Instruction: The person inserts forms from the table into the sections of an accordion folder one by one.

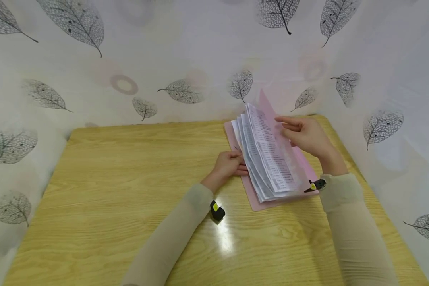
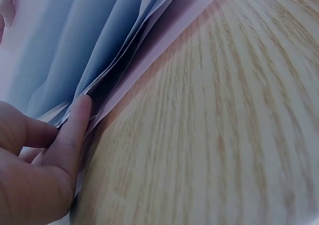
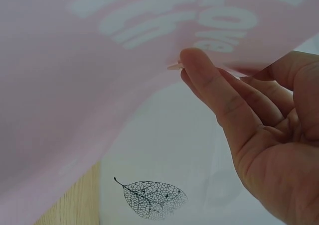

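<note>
A pink folder [image 1: 255, 200] lies at a slant on the right half of the table, a stack of printed sheets [image 1: 271, 159] fanned up inside it. My right hand [image 1: 304, 135] pinches the raised pink cover [image 3: 65, 100] by its edge; white lettering including "Love" shows on it in the right wrist view. At the stack's left edge is my left hand [image 1: 228, 165]. Its thumb and a finger [image 2: 75, 125] pinch some of the paper edges [image 2: 107, 60], close above the folder's lower cover. Other fingertips of the left hand are hidden behind the sheets.
The wooden table [image 1: 121, 190] extends to the left and in front of the folder. A pale curtain with a leaf print [image 1: 186, 51] hangs behind and beside the table. Black wrist devices [image 1: 218, 211] sit at both cuffs.
</note>
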